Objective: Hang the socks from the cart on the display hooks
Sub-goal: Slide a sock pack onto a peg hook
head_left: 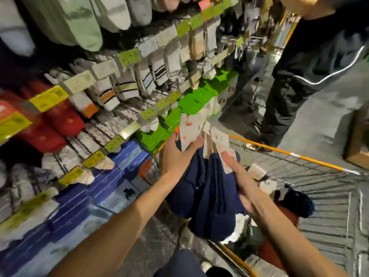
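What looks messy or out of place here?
Little stands out. The navy socks in both hands fan out unevenly, their cards splayed. More socks lie loose in the cart. The display rows look orderly, though blurred.

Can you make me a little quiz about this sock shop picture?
1. What colour are the socks that both hands hold?
2. True or false: the left hand is empty.
3. Where is the wire cart: A) left of the hands, B) right of the hands?

Key: 1. Navy blue, with white cards on top. 2. False; it grips the bundle, as the right hand does. 3. B.
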